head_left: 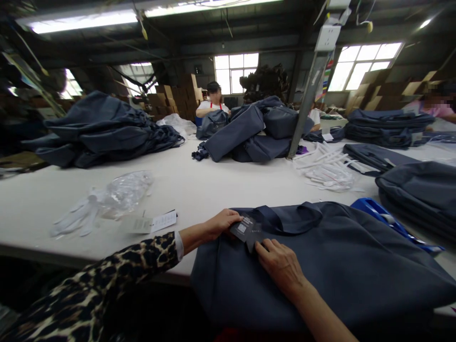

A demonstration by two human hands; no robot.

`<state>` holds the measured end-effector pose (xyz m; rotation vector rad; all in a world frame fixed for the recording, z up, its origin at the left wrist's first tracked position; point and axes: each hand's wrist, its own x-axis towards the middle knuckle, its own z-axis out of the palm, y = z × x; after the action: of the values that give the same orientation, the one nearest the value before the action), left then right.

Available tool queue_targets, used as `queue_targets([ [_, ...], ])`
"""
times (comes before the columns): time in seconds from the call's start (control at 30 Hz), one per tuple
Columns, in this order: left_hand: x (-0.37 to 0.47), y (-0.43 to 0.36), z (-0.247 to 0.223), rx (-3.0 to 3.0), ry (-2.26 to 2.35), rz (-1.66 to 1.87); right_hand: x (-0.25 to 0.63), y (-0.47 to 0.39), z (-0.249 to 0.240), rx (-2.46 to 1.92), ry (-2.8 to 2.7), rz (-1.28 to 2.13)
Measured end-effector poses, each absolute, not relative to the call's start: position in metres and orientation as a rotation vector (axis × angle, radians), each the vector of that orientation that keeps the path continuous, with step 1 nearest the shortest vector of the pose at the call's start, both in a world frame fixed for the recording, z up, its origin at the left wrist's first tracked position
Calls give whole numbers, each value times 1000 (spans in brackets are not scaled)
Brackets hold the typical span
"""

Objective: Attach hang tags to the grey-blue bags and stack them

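A large dark blue bag (342, 266) lies flat at the table's front edge, its strap handle (295, 221) along the far side. Over its left part, my left hand (225, 223) pinches a black hang tag (242, 228) printed with white text and a square code. My right hand (280, 263) rests low over the bag, its fingers closed on a second dark tag (253, 241) that overlaps the first. Left of my hands, a white printed tag (164, 221) and a pale tag (137, 224) lie on the table.
White gloves (80, 213) and clear plastic (130, 190) lie on the left of the white table (185, 178). A blue tool (392, 223) sits behind the bag. Piled bags (103, 128) and a metal post (308, 95) stand farther back. A co-worker (213, 102) is across the table.
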<state>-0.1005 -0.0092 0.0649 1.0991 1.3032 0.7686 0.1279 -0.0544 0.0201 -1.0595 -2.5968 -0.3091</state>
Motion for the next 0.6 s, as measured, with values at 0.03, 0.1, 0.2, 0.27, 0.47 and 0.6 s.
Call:
queue_targets([
  [0.03, -101, -10, 65, 1091, 1298, 775, 128, -54, 22, -1084, -2589, -278],
  [0.1, -101, -11, 65, 1075, 1287, 790, 127, -53, 27, -1125, -2582, -210],
  [0.2, -101, -12, 64, 1058, 1269, 815, 125, -51, 32, -1148, -2572, -27],
  [0.27, -102, -13, 64, 1047, 1261, 823, 124, -47, 30, -1179, -2497, 158],
  [0.47, -101, -13, 61, 1036, 1237, 836, 118, -3, 10, -1352, -1871, 922],
  [0.6, -103, -12, 58, 1056, 1191, 825, 109, 25, 1, -1435, -1679, 1122],
])
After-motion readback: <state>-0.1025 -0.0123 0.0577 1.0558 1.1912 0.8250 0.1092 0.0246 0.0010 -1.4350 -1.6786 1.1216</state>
